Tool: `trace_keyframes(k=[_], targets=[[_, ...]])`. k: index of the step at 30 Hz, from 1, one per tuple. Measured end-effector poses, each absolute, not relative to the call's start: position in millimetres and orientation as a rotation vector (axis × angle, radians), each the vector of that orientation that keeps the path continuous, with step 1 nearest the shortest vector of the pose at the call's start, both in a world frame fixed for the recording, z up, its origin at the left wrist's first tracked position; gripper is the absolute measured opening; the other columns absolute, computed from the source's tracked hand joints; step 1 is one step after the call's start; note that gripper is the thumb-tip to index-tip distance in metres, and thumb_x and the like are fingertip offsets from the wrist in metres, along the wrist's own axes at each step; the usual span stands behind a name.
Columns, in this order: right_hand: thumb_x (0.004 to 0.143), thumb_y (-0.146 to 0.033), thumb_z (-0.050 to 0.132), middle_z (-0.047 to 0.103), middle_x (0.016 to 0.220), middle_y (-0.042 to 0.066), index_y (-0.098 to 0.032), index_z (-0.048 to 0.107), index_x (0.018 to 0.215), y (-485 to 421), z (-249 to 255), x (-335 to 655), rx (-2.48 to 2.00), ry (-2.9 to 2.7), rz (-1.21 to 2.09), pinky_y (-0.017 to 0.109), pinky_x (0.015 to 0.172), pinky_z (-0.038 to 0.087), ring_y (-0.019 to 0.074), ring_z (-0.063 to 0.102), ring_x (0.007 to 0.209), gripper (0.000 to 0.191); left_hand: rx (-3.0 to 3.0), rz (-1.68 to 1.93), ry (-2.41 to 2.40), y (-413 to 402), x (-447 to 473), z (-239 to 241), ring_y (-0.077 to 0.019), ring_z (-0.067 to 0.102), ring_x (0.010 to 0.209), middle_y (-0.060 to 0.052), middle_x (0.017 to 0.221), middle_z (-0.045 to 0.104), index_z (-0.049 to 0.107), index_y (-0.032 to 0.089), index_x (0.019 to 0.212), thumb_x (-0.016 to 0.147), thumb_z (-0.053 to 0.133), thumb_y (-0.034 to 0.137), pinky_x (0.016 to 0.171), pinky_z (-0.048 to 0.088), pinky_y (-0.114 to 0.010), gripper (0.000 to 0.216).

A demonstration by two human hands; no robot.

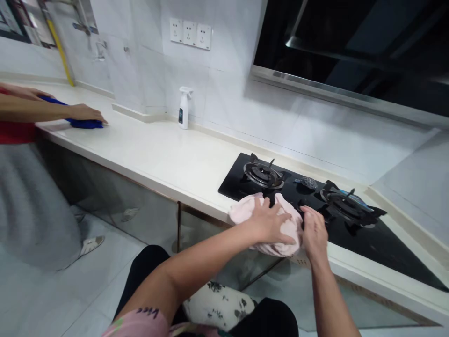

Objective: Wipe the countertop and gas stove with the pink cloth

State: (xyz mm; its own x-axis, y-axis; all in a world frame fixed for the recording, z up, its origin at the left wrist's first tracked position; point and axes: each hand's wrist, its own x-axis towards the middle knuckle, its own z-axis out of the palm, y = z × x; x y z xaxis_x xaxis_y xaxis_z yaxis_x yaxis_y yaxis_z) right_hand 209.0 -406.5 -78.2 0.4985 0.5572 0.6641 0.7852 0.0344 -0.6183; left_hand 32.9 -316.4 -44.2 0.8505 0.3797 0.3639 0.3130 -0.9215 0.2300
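Pink towel (242, 210) sits bunched on the front edge of the black glass gas hob (372, 248), between our two hands and just in front of the left burner grate (263, 173). Our left hand (268, 224) is open on top, fingers spread; that flat placement looks meant to bear down and pin the bunch to the glass. Our right hand (315, 234) is at the towel's right side, fingers curled against it, probably to hold the bunch in from that side; cannot tell if it actually grips. A steel wool scourer (307, 182) lies on the glass between the burners, behind the towel, near the right burner grate (345, 203). Far left, a co-worker's hand (82, 112) rests on a blue cloth (86, 124) on the white bench (157, 159), well apart from us. A spray bottle (184, 108) stands upright against the tiled wall, likely kept there within reach of both of us.
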Motion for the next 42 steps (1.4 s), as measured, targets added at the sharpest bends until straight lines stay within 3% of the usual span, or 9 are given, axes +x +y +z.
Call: trace_keyframes(k=[3, 8, 12, 17, 22, 25, 29, 37, 42], targets=[[0.103, -0.063, 0.029, 0.070, 0.126, 0.016, -0.017, 0.074, 0.111, -412.3, -78.2, 214.0, -1.686, -1.043, -0.212, 0.049, 0.112, 0.043, 0.0298, 0.062, 0.123, 0.065, 2.960, 0.570, 0.560, -336.3, 52.7, -55.5, -0.0531, 0.043, 0.136, -0.019, 0.147, 0.060, 0.064, 0.030, 0.145, 0.078, 0.060, 0.086, 0.108, 0.020, -0.078, 0.087], [0.095, -0.069, 0.037, 0.068, 0.132, 0.017, -0.017, 0.077, 0.111, -409.9, -86.1, 223.5, -1.795, -1.041, -0.125, 0.051, 0.116, 0.041, 0.0331, 0.062, 0.126, 0.067, 3.097, 0.781, 0.375, -349.1, 22.9, -72.0, -0.0357, 0.056, 0.115, -0.016, 0.128, 0.065, 0.066, 0.024, 0.137, 0.096, 0.059, 0.061, 0.096, 0.037, -0.057, 0.055], [0.090, -0.072, 0.043, 0.068, 0.134, 0.016, -0.020, 0.078, 0.111, -406.9, -90.1, 228.2, -1.862, -1.068, -0.088, 0.055, 0.117, 0.039, 0.0358, 0.060, 0.129, 0.066, 3.127, 0.823, 0.367, -323.8, -24.2, -76.0, -0.0309, 0.056, 0.106, -0.014, 0.118, 0.065, 0.068, 0.022, 0.125, 0.093, 0.067, 0.061, 0.090, 0.040, -0.050, 0.051], [0.082, -0.075, 0.054, 0.069, 0.133, 0.013, -0.025, 0.078, 0.109, -408.1, -91.9, 226.9, -1.867, -1.090, -0.111, 0.052, 0.100, 0.049, 0.0366, 0.062, 0.126, 0.062, 3.027, 0.794, 0.675, -262.6, -99.1, -73.9, -0.0356, 0.054, 0.121, -0.016, 0.135, 0.064, 0.072, 0.025, 0.122, 0.076, 0.079, 0.075, 0.105, 0.037, -0.055, 0.069], [0.083, -0.075, 0.054, 0.068, 0.134, 0.011, -0.026, 0.077, 0.110, -406.1, -97.7, 227.0, -1.863, -1.141, -0.132, 0.044, 0.079, 0.051, 0.0345, 0.062, 0.123, 0.061, 2.791, 0.750, 1.443, -202.3, -205.6, -72.7, -0.0467, 0.029, 0.150, -0.011, 0.160, 0.046, 0.076, 0.038, 0.127, 0.057, 0.089, 0.078, 0.123, 0.010, -0.067, 0.081], [0.086, -0.076, 0.052, 0.067, 0.135, 0.011, -0.026, 0.077, 0.111, -403.1, -102.0, 227.9, -1.856, -1.202, -0.127, 0.041, 0.074, 0.051, 0.0340, 0.061, 0.124, 0.061, 2.673, 0.640, 1.782, -166.9, -270.9, -69.9, -0.0487, 0.020, 0.154, -0.009, 0.166, 0.038, 0.071, 0.043, 0.136, 0.063, 0.090, 0.070, 0.122, 0.007, -0.070, 0.081], [0.089, -0.075, 0.050, 0.067, 0.136, 0.011, -0.027, 0.077, 0.112, -397.9, -106.6, 227.7, -1.858, -1.294, -0.135, 0.043, 0.078, 0.052, 0.0336, 0.063, 0.119, 0.060, 2.566, 0.508, 1.970, -132.2, -321.4, -63.3, -0.0438, 0.025, 0.151, -0.009, 0.161, 0.042, 0.065, 0.043, 0.144, 0.079, 0.079, 0.059, 0.122, 0.021, -0.062, 0.068], [0.087, -0.079, 0.045, 0.071, 0.130, 0.009, -0.030, 0.078, 0.107, -386.9, -111.6, 226.9, -1.922, -1.366, -0.202, 0.056, 0.100, 0.049, 0.0349, 0.066, 0.116, 0.063, 2.656, 0.530, 1.915, -174.7, -264.2, -54.8, -0.0414, 0.042, 0.142, -0.013, 0.151, 0.056, 0.063, 0.032, 0.146, 0.095, 0.057, 0.053, 0.116, 0.030, -0.067, 0.055], [0.088, -0.080, 0.042, 0.070, 0.131, 0.008, -0.030, 0.078, 0.109, -386.0, -114.0, 230.2, -1.965, -1.401, -0.245, 0.059, 0.102, 0.048, 0.0362, 0.065, 0.116, 0.065, 2.791, 0.628, 1.466, -241.1, -167.0, -67.3, -0.0388, 0.038, 0.149, -0.012, 0.165, 0.044, 0.065, 0.024, 0.140, 0.093, 0.058, 0.065, 0.123, 0.026, -0.064, 0.063]])
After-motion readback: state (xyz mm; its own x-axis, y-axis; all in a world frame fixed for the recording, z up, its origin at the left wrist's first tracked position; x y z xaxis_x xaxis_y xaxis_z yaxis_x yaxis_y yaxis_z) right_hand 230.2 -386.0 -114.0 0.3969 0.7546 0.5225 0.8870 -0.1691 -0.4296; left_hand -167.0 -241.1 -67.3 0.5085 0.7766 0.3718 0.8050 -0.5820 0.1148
